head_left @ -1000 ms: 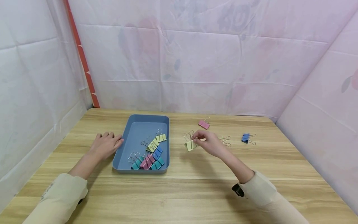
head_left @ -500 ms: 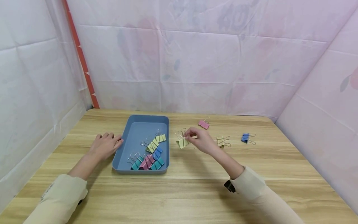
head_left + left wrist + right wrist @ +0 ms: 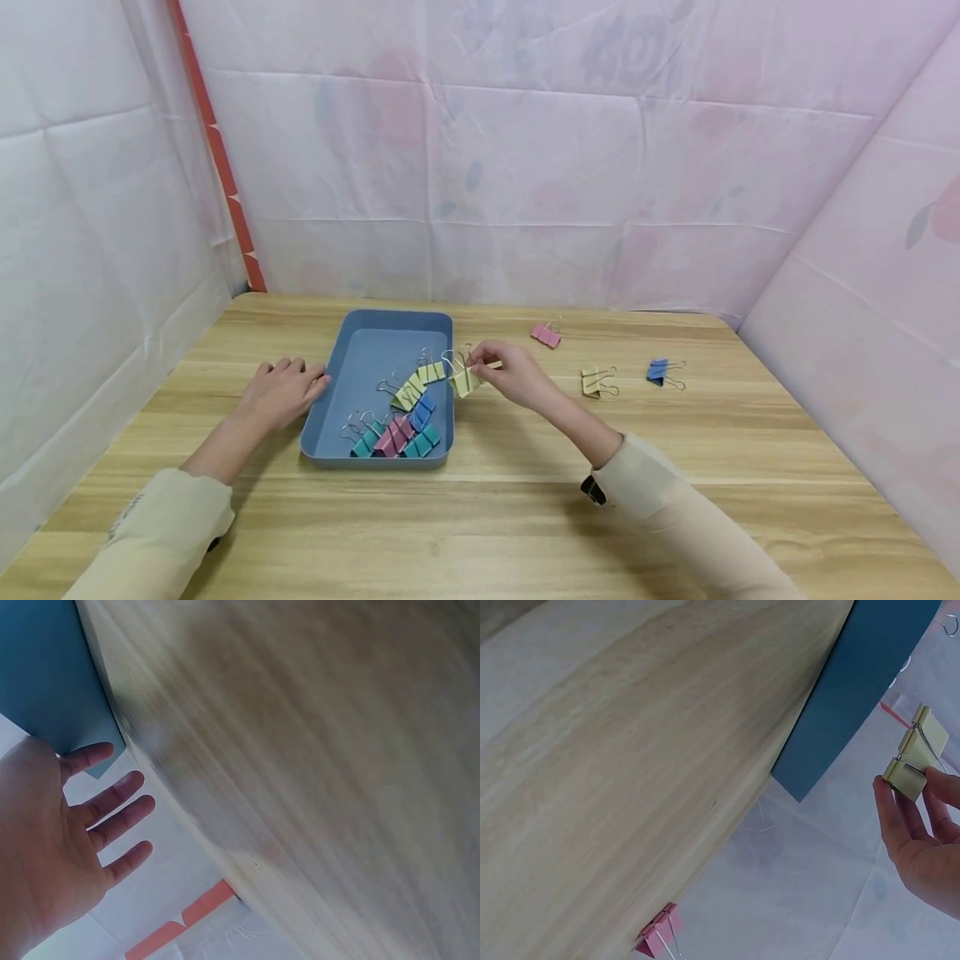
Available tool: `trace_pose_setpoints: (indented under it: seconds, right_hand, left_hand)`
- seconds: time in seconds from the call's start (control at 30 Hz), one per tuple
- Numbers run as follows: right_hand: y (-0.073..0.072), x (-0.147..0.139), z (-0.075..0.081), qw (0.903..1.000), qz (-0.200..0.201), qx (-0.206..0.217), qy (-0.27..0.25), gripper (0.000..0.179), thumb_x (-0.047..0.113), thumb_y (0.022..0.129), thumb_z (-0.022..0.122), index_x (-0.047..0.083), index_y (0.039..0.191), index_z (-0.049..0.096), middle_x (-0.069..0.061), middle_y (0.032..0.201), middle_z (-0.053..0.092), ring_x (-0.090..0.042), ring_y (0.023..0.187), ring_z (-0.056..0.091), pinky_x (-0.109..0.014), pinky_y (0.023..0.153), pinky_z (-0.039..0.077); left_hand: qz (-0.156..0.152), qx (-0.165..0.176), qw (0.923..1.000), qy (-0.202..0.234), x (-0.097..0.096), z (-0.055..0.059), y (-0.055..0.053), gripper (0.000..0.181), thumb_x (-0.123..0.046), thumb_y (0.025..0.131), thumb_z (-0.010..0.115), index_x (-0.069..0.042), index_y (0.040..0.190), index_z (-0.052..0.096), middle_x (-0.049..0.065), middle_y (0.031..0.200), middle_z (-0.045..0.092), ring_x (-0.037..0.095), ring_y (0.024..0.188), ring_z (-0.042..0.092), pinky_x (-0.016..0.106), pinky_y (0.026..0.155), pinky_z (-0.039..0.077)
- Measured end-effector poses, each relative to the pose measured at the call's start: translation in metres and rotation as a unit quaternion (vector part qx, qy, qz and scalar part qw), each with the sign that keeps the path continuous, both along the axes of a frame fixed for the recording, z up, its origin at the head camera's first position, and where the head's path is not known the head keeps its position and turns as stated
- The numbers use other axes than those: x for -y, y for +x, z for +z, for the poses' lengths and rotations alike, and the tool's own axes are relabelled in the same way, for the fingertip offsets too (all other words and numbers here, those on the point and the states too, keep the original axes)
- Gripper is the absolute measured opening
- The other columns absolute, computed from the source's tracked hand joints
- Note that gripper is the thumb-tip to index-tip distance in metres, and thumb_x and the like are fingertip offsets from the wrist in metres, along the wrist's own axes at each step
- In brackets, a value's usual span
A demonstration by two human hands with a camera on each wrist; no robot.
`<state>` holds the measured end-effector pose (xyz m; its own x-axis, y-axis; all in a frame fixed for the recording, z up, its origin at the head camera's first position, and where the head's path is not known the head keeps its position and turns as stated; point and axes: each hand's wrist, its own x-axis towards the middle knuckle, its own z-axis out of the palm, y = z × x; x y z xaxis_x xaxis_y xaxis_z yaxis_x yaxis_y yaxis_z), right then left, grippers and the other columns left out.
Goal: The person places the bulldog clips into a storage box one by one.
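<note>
My right hand point(image 3: 513, 377) pinches a yellow binder clip point(image 3: 465, 382) between thumb and fingers at the right rim of the blue-grey tray point(image 3: 352, 333). In the right wrist view the yellow clip, its wire handles folded out, is held above table level beside the tray's outer wall point(image 3: 832, 697). My left hand point(image 3: 281, 393) lies with fingers extended on the table, fingertips right at the tray's left side. Inside the tray, toward its near right part, lie yellow clips point(image 3: 408, 392), a blue clip point(image 3: 422, 410), a pink clip point(image 3: 394, 436) and green clips point(image 3: 422, 442).
On the wooden table point(image 3: 525, 517) to the right lie a pink binder clip point(image 3: 546, 335), a yellow binder clip point(image 3: 592, 382) and a blue binder clip point(image 3: 658, 372). Pale patterned cloth point(image 3: 525, 167) hangs behind the table and along both sides.
My right hand has carried the yellow binder clip leftward from the table's middle to the tray's right rim. The yellow clip behind it has come into full view. The left hand stays put.
</note>
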<state>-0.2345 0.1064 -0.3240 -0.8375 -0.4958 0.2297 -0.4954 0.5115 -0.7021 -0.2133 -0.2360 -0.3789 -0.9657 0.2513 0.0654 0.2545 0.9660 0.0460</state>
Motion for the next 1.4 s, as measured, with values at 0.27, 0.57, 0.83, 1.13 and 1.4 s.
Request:
trace_pose_setpoints:
  seconds: [0.27,0.57,0.83,1.13,1.4]
  right_hand:
    - [-0.009,0.014,-0.006,0.9991,0.040,-0.008,-0.011,0.006,-0.002,0.087,0.059,-0.001,0.090,0.064,-0.009,0.093,0.064,-0.024,0.092,0.060,-0.027,0.075,0.051]
    - [-0.022,0.028,-0.012,0.9988,0.049,-0.006,-0.003,0.008,-0.002,0.088,0.058,-0.002,0.093,0.064,-0.011,0.096,0.064,-0.025,0.096,0.059,-0.028,0.078,0.050]
    - [-0.029,0.039,-0.016,0.9973,0.070,-0.023,0.006,0.006,-0.003,0.087,0.058,-0.001,0.091,0.063,-0.010,0.094,0.063,-0.023,0.094,0.060,-0.025,0.078,0.049]
    - [-0.034,0.048,-0.020,0.9941,0.081,-0.054,0.048,0.006,-0.002,0.087,0.059,0.000,0.091,0.064,-0.009,0.093,0.064,-0.021,0.092,0.060,-0.025,0.078,0.048]
    - [-0.041,0.058,-0.018,0.9926,0.070,-0.068,0.072,0.006,0.001,0.088,0.060,0.001,0.092,0.064,-0.008,0.095,0.063,-0.020,0.094,0.060,-0.022,0.079,0.047]
  left_hand:
    - [0.002,0.012,0.9999,-0.005,-0.001,0.002,0.000,0.047,-0.036,0.098,0.037,-0.001,0.126,0.052,0.028,0.119,0.049,0.045,0.111,0.043,0.061,0.089,0.031]
    - [-0.004,0.007,1.0000,-0.006,0.000,0.002,0.000,0.046,-0.035,0.098,0.037,0.000,0.125,0.052,0.028,0.117,0.050,0.045,0.109,0.044,0.060,0.088,0.033]
    - [-0.011,-0.004,0.9999,0.004,0.000,0.004,0.002,0.044,-0.033,0.098,0.037,0.000,0.122,0.055,0.028,0.112,0.052,0.044,0.105,0.047,0.059,0.085,0.035]
    - [-0.007,0.002,0.9999,0.008,-0.001,0.005,0.002,0.045,-0.033,0.098,0.037,0.000,0.123,0.054,0.028,0.115,0.051,0.045,0.107,0.046,0.060,0.087,0.033]
    - [-0.009,0.001,0.9999,0.005,-0.001,0.006,0.004,0.045,-0.033,0.098,0.037,0.001,0.123,0.054,0.028,0.113,0.052,0.044,0.106,0.047,0.059,0.086,0.034]
